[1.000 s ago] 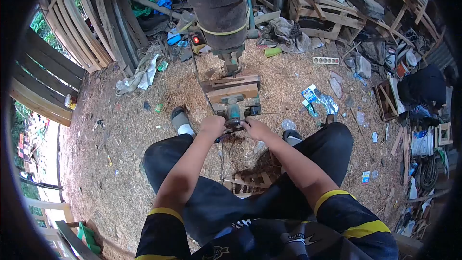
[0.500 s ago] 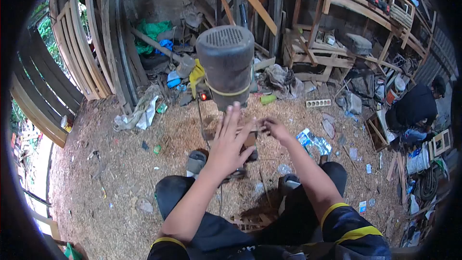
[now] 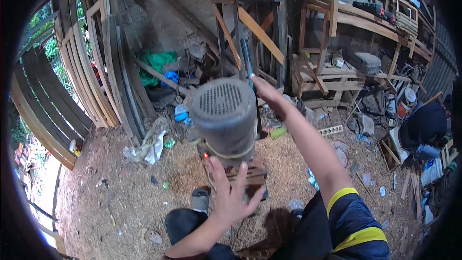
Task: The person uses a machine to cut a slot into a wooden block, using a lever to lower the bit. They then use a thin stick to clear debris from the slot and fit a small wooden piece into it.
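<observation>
Grey-black cylindrical motor with a vented top (image 3: 224, 115): stood upright, dead centre.
Bare left grip (image 3: 231, 195): was wide open, fingers spread, holding nothing, near the motor's lower end!
Bare right grip (image 3: 267, 91): was up at the slim dark pole (image 3: 247, 55); how closed, I couldn't tell.
Brown wooden pieces (image 3: 254, 175): sat just below the motor.

Right hand's (image 3: 267, 91) grip unclear.
</observation>
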A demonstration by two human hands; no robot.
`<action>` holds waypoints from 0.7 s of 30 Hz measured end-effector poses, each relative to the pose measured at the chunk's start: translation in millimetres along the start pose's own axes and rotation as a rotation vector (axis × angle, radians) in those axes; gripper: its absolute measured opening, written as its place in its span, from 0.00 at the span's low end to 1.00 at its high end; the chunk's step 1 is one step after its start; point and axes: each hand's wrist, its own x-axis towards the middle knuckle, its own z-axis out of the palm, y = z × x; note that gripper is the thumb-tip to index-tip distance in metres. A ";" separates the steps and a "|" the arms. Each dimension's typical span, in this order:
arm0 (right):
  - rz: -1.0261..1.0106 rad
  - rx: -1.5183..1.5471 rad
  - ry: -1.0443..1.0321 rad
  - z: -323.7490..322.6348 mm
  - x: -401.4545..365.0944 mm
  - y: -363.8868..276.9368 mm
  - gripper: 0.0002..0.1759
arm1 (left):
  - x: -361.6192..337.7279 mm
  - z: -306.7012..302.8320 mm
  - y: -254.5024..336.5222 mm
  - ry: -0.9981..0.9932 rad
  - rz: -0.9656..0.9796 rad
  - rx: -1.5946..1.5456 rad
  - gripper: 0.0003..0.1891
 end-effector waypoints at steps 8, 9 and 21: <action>0.122 0.359 0.185 -1.3 106.9 -110.6 0.36 | 8.7 19.1 -63.1 0.369 0.026 0.026 0.56; 0.141 0.358 0.235 -1.5 104.2 -129.1 0.38 | 31.3 2.5 -51.3 0.391 0.090 0.056 0.53; 0.120 0.508 0.160 -5.0 111.0 -163.9 0.21 | 57.9 -24.7 -19.9 0.117 -0.126 0.237 0.55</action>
